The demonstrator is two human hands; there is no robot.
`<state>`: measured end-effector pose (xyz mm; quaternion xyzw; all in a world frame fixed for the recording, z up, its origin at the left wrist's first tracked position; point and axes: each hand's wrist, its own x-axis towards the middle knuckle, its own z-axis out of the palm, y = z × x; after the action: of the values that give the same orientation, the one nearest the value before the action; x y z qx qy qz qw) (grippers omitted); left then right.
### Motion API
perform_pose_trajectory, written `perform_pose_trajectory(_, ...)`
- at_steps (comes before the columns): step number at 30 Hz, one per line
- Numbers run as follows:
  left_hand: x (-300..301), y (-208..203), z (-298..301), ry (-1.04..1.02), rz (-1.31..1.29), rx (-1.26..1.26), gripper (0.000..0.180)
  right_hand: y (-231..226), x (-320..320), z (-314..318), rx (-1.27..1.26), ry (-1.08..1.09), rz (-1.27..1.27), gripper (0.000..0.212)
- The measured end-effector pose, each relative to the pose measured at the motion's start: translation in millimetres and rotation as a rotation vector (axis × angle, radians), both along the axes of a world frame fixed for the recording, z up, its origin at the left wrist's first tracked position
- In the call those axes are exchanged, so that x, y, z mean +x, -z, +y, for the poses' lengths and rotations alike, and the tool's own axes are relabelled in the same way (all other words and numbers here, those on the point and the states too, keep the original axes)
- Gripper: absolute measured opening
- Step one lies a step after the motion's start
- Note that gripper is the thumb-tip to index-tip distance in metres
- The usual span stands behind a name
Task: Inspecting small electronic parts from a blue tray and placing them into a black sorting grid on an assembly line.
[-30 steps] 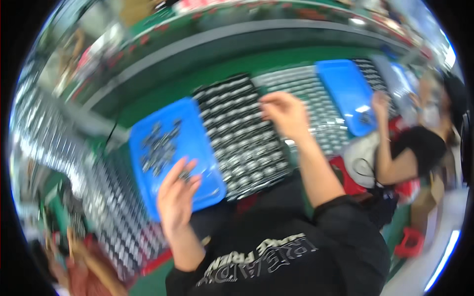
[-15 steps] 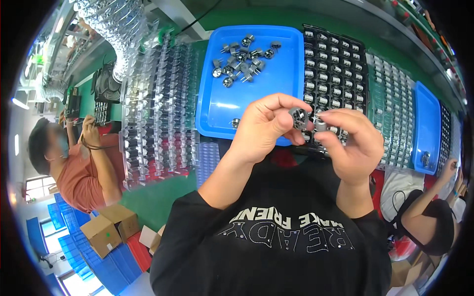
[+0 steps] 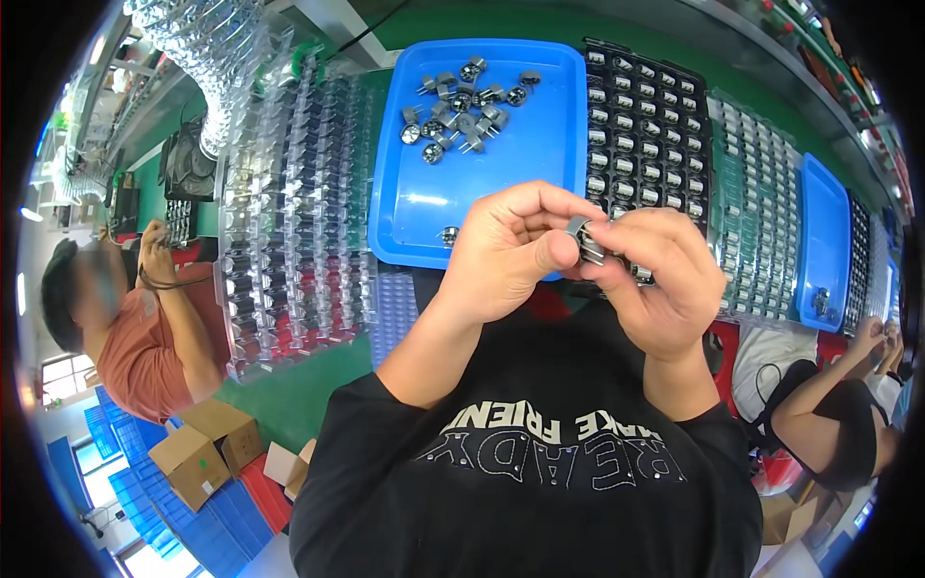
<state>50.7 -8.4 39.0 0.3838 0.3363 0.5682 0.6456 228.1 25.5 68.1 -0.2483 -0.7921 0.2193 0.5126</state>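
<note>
My left hand [image 3: 508,252] pinches a short, round grey metal part [image 3: 578,227] between thumb and fingers. Against it, my right hand [image 3: 665,275] holds a small silvery cylindrical piece [image 3: 593,253]. The two pieces meet between my fingertips, which hide much of both. Beyond my left hand lies a blue tray [image 3: 383,226]; a cluster of grey round parts with prongs [image 3: 464,123] sits toward its far end. One more such part [image 3: 450,235] is near its close left corner. Just past my right hand is a black compartment tray [image 3: 640,114] holding rows of silvery cylinders.
Stacked clear plastic trays [image 3: 294,212] stand at the left, beneath a silver flexible duct [image 3: 198,43]. To the right are a clear tray of parts [image 3: 756,202] and another blue tray [image 3: 826,241]. Co-workers sit at left [image 3: 154,337] and right [image 3: 819,414]. Cardboard boxes [image 3: 193,462] stand lower left.
My right hand has moved left, bringing its silvery piece from beside the grey part up against it. The grey part has turned in my left fingers. The whole view has shifted slightly.
</note>
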Motion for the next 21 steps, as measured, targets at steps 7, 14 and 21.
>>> perform_pose_trajectory(7,3.0,12.8,0.9,-0.015,-0.035,0.030,0.044,18.5,3.0,0.2,-0.106,0.059,0.008,0.021)
perform_pose_trajectory(14,10.2,20.1,-2.0,-0.199,0.127,-0.058,0.046,4.0,9.3,72.9,-0.191,0.066,-0.266,0.006)
perform_pose_trajectory(21,50.9,5.2,-30.2,0.449,0.713,-0.030,0.031,58.6,1.6,219.7,0.086,0.204,-0.708,0.007)
